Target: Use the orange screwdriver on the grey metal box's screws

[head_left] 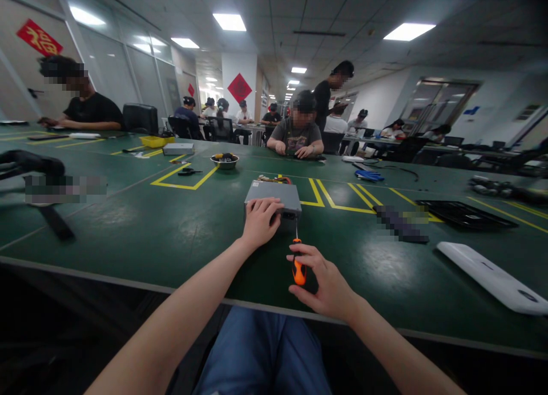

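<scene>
Across the wide green counter (128, 224), marked with yellow tape lines (184, 181), a co-worker (297, 138) sits opposite (hands down on something dark, too small to make out). To the right lie a black tray (464, 214) and, nearer, a long white casing (492, 278). In the middle stands a grey metal box (274, 195), with a metal bowl (224, 161) well behind it on the left. The left hand (260, 221) lies over the box's near top edge, fingers spread and pinching nothing. The right hand (323, 283), just short of the box, is closed around the orange handle of a screwdriver (298, 268), whose thin shaft reaches the box's near face.
</scene>
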### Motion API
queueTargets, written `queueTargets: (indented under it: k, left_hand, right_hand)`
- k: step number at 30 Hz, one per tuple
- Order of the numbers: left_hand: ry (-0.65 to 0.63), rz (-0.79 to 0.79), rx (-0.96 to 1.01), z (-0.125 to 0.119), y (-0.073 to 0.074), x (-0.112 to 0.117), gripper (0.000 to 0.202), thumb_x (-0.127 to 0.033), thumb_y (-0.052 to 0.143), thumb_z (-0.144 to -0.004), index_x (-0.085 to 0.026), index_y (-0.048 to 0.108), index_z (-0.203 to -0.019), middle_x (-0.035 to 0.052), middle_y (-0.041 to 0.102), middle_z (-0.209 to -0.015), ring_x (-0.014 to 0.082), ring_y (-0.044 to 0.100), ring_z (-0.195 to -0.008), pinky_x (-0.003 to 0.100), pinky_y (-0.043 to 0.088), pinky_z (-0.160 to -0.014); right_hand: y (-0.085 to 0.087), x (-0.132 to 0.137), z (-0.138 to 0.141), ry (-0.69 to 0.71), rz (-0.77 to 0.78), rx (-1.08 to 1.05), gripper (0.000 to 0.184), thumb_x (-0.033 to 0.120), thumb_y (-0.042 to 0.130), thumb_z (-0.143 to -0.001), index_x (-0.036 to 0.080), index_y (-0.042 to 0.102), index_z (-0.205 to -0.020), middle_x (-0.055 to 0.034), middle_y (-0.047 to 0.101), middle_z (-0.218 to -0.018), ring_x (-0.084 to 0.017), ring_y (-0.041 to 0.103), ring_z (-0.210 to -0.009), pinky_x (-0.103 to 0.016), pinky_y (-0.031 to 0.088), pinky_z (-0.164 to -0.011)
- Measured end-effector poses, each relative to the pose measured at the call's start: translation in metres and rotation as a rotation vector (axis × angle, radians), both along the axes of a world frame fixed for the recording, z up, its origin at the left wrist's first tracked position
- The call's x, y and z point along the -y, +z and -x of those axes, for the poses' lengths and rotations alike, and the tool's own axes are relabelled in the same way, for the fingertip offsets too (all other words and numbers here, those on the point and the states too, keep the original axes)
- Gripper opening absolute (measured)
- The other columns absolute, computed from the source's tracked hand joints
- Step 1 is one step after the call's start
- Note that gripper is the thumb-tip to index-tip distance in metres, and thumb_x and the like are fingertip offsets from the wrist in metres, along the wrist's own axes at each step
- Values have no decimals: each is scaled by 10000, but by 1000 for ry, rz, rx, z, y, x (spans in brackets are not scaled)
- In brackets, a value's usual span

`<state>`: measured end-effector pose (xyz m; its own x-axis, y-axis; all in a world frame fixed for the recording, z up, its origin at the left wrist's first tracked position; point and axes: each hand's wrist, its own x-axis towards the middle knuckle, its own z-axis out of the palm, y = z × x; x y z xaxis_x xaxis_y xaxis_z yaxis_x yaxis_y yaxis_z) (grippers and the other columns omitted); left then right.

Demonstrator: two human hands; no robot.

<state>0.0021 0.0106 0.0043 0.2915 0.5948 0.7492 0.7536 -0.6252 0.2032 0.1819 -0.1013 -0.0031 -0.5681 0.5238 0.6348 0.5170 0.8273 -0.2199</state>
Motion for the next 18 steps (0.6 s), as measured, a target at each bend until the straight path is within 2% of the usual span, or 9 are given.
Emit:
queueTargets:
  k: [3, 6, 10, 13, 16, 18]
  left_hand:
    - [2, 8, -1, 0, 0, 0, 238, -216, 483, -835, -277, 558, -1053, 2, 588, -1178, 189, 483, -1118, 401, 265, -984]
    - [1, 13, 2, 0, 0, -1, 237, -216, 484, -834, -278, 555, -1052, -1, 585, -1186, 191, 476, -1128, 400, 262, -981]
    - [-4, 9, 8, 0, 0, 0, 227, -218, 474, -840, -278, 555, -1043, -1, 586, -1183, 188, 476, -1127, 395, 268, -974]
    - [-1, 3, 6, 0, 0, 0, 231, -213, 479, -835, -280, 558, -1041, -4, 589, -1176, 185, 480, -1122, 394, 272, -973]
    - [2, 6, -2, 0, 0, -1, 239, -210, 488, -828, -280, 562, -1044, -3, 589, -1176, 185, 484, -1113, 396, 274, -977]
    - [5, 10, 2, 0, 0, -1, 241, -209, 488, -827, -279, 565, -1044, 2, 589, -1177, 190, 484, -1114, 399, 277, -974]
  right_hand:
    - [3, 2, -1, -32, -55, 67, 404, 285, 506, -835, 176, 410, -1212, -166, 498, -1220, -245, 547, -1087, -399, 502, -849]
    - [4, 3, -2, -62, -144, 87, 351, 279, 512, -832, 192, 471, -1170, -152, 522, -1186, -227, 602, -982, -361, 526, -783]
    - [0, 2, -4, -79, -167, -72, 285, 269, 553, -817, 197, 441, -1069, -141, 570, -1101, -212, 631, -938, -329, 546, -728]
    - [-1, 1, -5, -101, -177, -122, 299, 318, 588, -808, 203, 415, -1024, -141, 575, -1078, -218, 631, -942, -335, 550, -726]
    - [2, 1, -4, -107, -162, -39, 370, 380, 586, -805, 192, 437, -1087, -151, 549, -1107, -229, 620, -944, -349, 547, -737]
    - [4, 3, -3, -93, -142, 50, 388, 367, 532, -833, 187, 450, -1167, -160, 500, -1170, -214, 623, -905, -348, 544, -734]
